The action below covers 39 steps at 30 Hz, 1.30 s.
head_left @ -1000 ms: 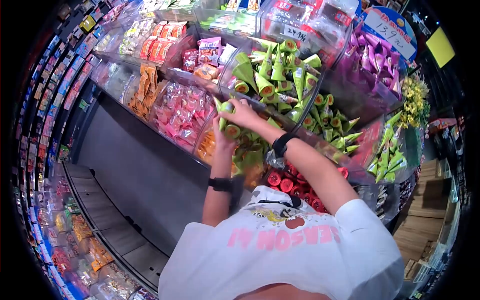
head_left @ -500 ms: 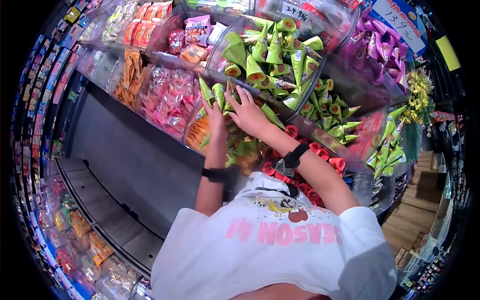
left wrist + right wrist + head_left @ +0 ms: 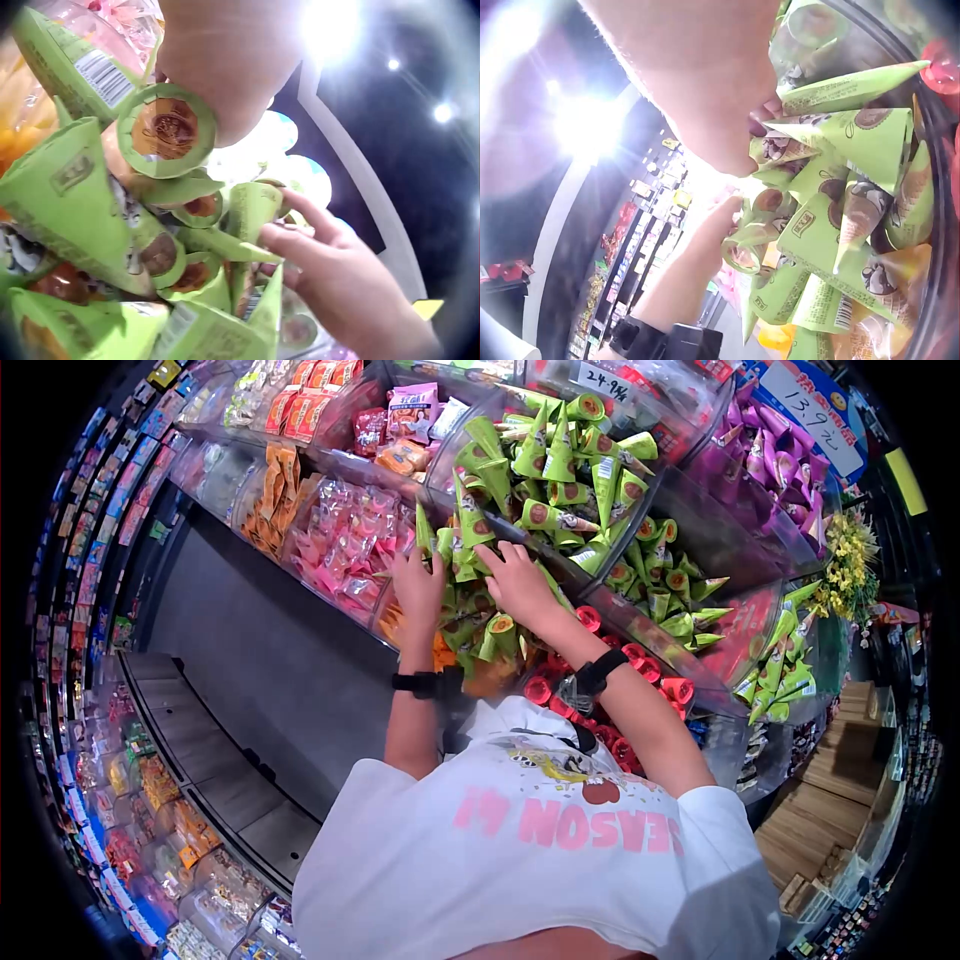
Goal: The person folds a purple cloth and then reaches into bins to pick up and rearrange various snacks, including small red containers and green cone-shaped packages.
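Observation:
Green cone-shaped snack packs (image 3: 500,635) fill a front bin under both hands. My left hand (image 3: 418,588) rests at the pile's left side with fingers extended, beside upright cones. To its right, my right hand (image 3: 522,588) reaches in with spread fingers touching the cones. In the left wrist view, the right hand (image 3: 337,274) has thumb and fingertips at a green cone (image 3: 253,210); another cone's round end (image 3: 166,131) sits against the left palm. The right wrist view shows the left hand (image 3: 709,229) at the cones' far edge; its fingertips are partly hidden.
Behind is a bin of more green cones (image 3: 560,470). Pink-wrapped sweets (image 3: 350,530) lie to the left, red packs (image 3: 650,670) to the right. Purple cones (image 3: 770,460) stand at the back right. Clear dividers (image 3: 590,585) separate the bins.
One second ago the hands were together, gripping green cones. They have since moved apart, the right hand to the right with its fingers spreading, the left slightly left, and the cones sit in the pile.

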Tool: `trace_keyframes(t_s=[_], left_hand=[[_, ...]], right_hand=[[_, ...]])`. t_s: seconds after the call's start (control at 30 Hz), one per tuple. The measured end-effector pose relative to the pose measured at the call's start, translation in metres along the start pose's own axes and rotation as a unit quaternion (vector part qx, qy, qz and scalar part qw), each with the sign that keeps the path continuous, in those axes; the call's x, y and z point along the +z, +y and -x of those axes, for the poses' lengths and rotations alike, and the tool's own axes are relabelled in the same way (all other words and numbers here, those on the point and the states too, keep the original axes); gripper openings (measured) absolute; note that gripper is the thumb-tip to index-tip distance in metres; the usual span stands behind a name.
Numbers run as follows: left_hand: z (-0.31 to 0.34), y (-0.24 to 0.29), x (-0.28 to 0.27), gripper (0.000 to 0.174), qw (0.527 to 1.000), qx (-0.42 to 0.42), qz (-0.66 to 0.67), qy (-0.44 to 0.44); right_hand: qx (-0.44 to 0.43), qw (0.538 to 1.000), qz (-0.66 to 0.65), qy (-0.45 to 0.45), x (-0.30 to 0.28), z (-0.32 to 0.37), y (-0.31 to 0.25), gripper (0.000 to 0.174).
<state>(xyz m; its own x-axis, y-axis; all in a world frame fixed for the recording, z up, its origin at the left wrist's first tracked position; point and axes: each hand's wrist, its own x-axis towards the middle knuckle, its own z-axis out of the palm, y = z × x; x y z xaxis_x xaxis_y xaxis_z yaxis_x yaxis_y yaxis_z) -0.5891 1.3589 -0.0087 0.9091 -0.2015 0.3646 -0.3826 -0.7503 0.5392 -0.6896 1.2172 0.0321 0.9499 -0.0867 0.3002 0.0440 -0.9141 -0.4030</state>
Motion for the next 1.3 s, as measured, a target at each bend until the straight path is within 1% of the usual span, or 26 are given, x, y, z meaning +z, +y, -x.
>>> trace_keyframes(t_s=[0.03, 0.07, 0.13, 0.2, 0.33, 0.4, 0.47, 0.57, 0.6, 0.67, 0.7, 0.73, 0.8, 0.83, 0.87, 0.9, 0.93, 0.97, 1.0, 1.03, 1.07, 1.1, 1.13, 1.2, 1.27, 1.3], left_hand=[[0.003, 0.003, -0.002, 0.031, 0.999, -0.038, 0.024, -0.017], [0.004, -0.003, 0.003, 0.031, 0.999, -0.035, 0.024, -0.019], [0.007, -0.013, 0.01, 0.03, 0.993, 0.011, 0.075, 0.09], [0.012, -0.022, 0.017, 0.03, 0.992, -0.024, 0.11, 0.061], [0.012, -0.027, 0.022, 0.03, 0.984, -0.007, 0.11, 0.137], [0.013, -0.026, 0.018, 0.029, 0.98, -0.035, 0.153, 0.123], [0.016, -0.026, 0.014, 0.029, 0.981, -0.028, 0.153, 0.114], [0.02, -0.028, 0.012, 0.033, 0.964, -0.097, 0.231, 0.091], [0.02, -0.031, 0.013, 0.034, 0.96, -0.089, 0.245, 0.105], [0.023, -0.039, 0.014, 0.034, 0.956, -0.049, 0.259, 0.126], [0.025, -0.037, 0.013, 0.032, 0.925, -0.086, 0.347, 0.127], [0.026, -0.031, 0.004, 0.032, 0.924, -0.085, 0.351, 0.124], [0.032, -0.022, -0.014, 0.032, 0.953, -0.101, 0.271, 0.09], [0.034, -0.024, -0.013, 0.032, 0.962, -0.057, 0.245, 0.108], [0.035, -0.025, -0.011, 0.032, 0.968, -0.01, 0.22, 0.125], [0.036, -0.017, -0.014, 0.032, 0.96, 0.023, 0.245, 0.131], [0.034, -0.002, -0.026, 0.032, 0.967, 0.088, 0.2, 0.132], [0.034, 0.016, -0.033, 0.032, 0.964, 0.11, 0.214, 0.113], [0.034, 0.034, -0.039, 0.032, 0.96, 0.132, 0.227, 0.094], [0.034, 0.057, -0.045, 0.031, 0.944, 0.133, 0.296, 0.054], [0.032, 0.068, -0.044, 0.029, 0.938, 0.168, 0.303, 0.017], [0.029, 0.087, -0.047, 0.027, 0.928, 0.181, 0.323, -0.039], [0.024, 0.11, -0.053, 0.026, 0.916, 0.193, 0.34, -0.094], [0.018, 0.148, -0.064, 0.023, 0.889, 0.242, 0.31, -0.233], [0.017, 0.188, -0.069, 0.026, 0.867, 0.309, 0.283, -0.268], [0.016, 0.205, -0.068, 0.028, 0.833, 0.289, 0.328, -0.339]], right_hand=[[0.011, 1.0, -0.005, -0.009, -0.002, 0.0, -0.002, 0.047], [0.013, 1.0, -0.005, -0.007, -0.002, -0.001, -0.001, 0.047], [-0.001, 0.999, -0.021, 0.042, -0.002, -0.001, 0.0, 0.042], [0.005, 0.996, -0.06, 0.066, -0.001, -0.002, 0.002, 0.036], [0.041, 0.983, -0.135, 0.116, 0.002, -0.004, 0.002, 0.026], [0.068, 0.977, -0.158, 0.127, -0.003, -0.005, 0.001, 0.023], [0.091, 0.971, -0.184, 0.125, -0.008, -0.005, 0.002, 0.02], [0.089, 0.968, -0.184, 0.148, -0.008, -0.004, 0.008, 0.019], [0.111, 0.96, -0.221, 0.131, -0.012, -0.002, 0.008, 0.019], [0.088, 0.964, -0.204, 0.144, -0.019, 0.003, 0.01, 0.021], [0.095, 0.958, -0.233, 0.137, -0.025, 0.007, 0.01, 0.02], [0.098, 0.959, -0.229, 0.139, -0.033, 0.012, 0.009, 0.02], [0.084, 0.957, -0.253, 0.112, -0.053, 0.029, 0.012, 0.019], [0.103, 0.954, -0.262, 0.105, -0.058, 0.039, 0.016, 0.018], [0.14, 0.936, -0.314, 0.079, -0.066, 0.051, 0.02, 0.017], [0.174, 0.916, -0.352, 0.082, -0.076, 0.063, 0.023, 0.017], [0.207, 0.893, -0.39, 0.085, -0.084, 0.073, 0.027, 0.017], [0.243, 0.87, -0.42, 0.081, -0.092, 0.086, 0.036, 0.016], [0.236, 0.87, -0.424, 0.086, -0.1, 0.098, 0.049, 0.018], [0.25, 0.844, -0.462, 0.106, -0.112, 0.11, 0.06, 0.019], [0.261, 0.816, -0.5, 0.124, -0.124, 0.121, 0.071, 0.02], [0.307, 0.774, -0.532, 0.156, -0.14, 0.132, 0.078, 0.022], [0.341, 0.76, -0.518, 0.195, -0.152, 0.141, 0.088, 0.024], [0.438, 0.736, -0.473, 0.206, -0.178, 0.163, 0.114, 0.036], [0.49, 0.729, -0.42, 0.228, -0.194, 0.182, 0.135, 0.05], [0.512, 0.724, -0.402, 0.23, -0.197, 0.189, 0.143, 0.054]])
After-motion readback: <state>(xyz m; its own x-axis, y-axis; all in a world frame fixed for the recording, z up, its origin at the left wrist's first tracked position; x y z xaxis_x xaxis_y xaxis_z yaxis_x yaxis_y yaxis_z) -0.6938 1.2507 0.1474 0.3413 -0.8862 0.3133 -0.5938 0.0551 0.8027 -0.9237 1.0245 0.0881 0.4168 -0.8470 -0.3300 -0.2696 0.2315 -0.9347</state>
